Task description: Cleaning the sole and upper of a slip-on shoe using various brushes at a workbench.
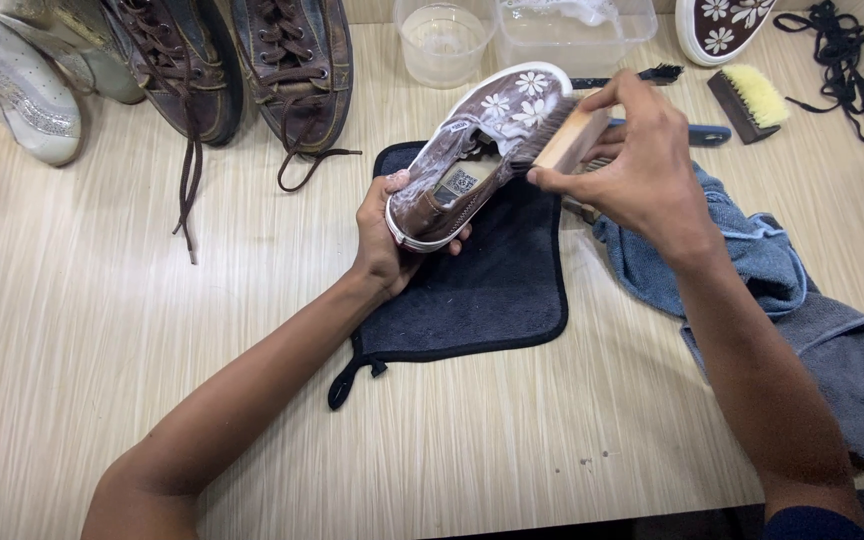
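1. Forearms reach in from the lower edge over a pale wood-grain surface [102, 330], one from each side.
2. A dark blue cleaning mat [497, 285] with black trim lies flat on the surface at centre, its hanging loop trailing toward the viewer.
3. The left hand [384, 235] holds a brown slip-on shoe with white flowers [477, 150] by the heel end, fingers [400, 182] wrapped around the white sole, the shoe tilted above the mat with its toe pointing away.
4. The right hand [637, 165] grips a wooden-backed brush [562, 135], fingers curled tight over the block, its dark bristles pressed against the foam-covered upper of the shoe.
5. A crumpled blue cloth [752, 270] and a grey cloth [842, 370] lie under the right forearm, just beside the mat.
6. Farther back rest a yellow-bristled brush [749, 100], a tangle of black laces [837, 45] and a matching flowered shoe [722, 25].
7. Two clear plastic containers [444, 40] stand at the far edge behind the held shoe.
8. A pair of brown lace-up boat shoes [242, 60] and pale glittery shoes [22, 85] sit far left.
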